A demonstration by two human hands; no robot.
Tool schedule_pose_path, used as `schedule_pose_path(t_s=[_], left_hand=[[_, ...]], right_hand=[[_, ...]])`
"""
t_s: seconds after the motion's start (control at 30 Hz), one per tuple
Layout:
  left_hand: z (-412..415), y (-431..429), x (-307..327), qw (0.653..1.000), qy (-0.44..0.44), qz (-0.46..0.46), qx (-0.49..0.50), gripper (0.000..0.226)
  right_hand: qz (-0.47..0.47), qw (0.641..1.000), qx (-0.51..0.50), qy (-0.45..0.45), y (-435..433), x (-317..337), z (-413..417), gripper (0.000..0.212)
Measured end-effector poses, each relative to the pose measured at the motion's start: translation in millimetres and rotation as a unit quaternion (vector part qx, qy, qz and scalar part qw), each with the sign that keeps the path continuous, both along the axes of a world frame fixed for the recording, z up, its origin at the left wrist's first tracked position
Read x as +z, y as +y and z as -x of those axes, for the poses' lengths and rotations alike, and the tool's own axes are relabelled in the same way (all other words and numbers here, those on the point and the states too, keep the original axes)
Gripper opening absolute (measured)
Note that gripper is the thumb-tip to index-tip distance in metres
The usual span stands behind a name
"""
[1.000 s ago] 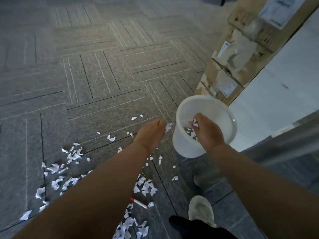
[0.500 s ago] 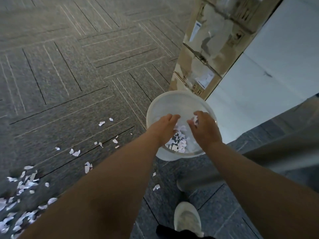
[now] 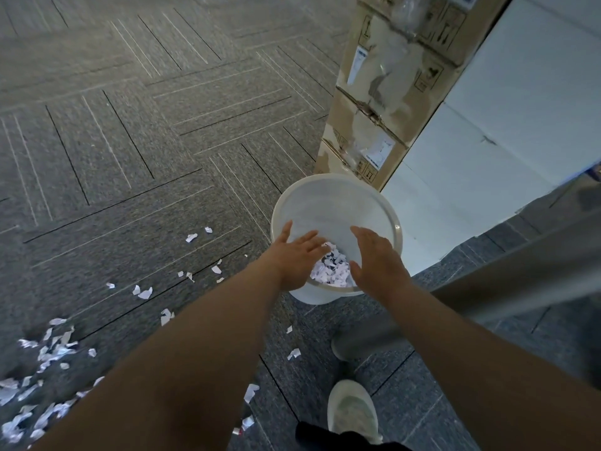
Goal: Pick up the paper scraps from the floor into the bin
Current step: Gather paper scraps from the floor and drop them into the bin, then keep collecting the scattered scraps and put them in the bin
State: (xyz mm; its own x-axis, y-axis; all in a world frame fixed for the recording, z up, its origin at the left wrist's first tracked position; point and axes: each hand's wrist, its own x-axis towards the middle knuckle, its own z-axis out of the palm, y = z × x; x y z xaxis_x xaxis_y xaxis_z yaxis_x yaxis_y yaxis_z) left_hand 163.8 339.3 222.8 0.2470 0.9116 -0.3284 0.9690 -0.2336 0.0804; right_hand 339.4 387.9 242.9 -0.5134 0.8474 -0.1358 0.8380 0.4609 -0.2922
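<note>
2 hands are held over the white bin. The left hand has its fingers straight and spread, and it holds nothing. The right hand is flat and loose too, with nothing in it. A heap of paper scraps lies in the bottom of the bin. More scraps lie on the gray floor to the left. The bin stands just beside tall brown boxes. A white shoe is near the bin.
</note>
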Motion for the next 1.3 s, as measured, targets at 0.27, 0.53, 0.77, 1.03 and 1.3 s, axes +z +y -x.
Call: schedule_pose_path(t_s=[0.27, 0.53, 0.77, 1.03, 1.3], left_hand=[[12, -7, -21, 0.749, -0.371, 0.040, 0.548, 0.062], [11, -2, -23, 0.612, -0.517, 0.067, 0.595, 0.031], [49, 2, -32, 0.544, -0.543, -0.036, 0.639, 0.028], [81, 21, -23, 0.471, -0.580, -0.089, 0.659, 0.026], [90, -4, -21, 0.543, -0.557, -0.007, 0.629, 0.056]], right_hand=[[-0.004, 1.000, 0.016, -0.017, -3, 0, -6, 0.064], [-0.002, 0.999, 0.034, -0.017, -6, -8, 7, 0.060], [-0.010, 0.999, 0.039, -0.002, 4, -16, 28, 0.062], [0.002, 0.999, 0.042, -0.017, 10, -20, 38, 0.064], [0.008, 0.998, 0.041, -0.038, 3, -15, 40, 0.064]])
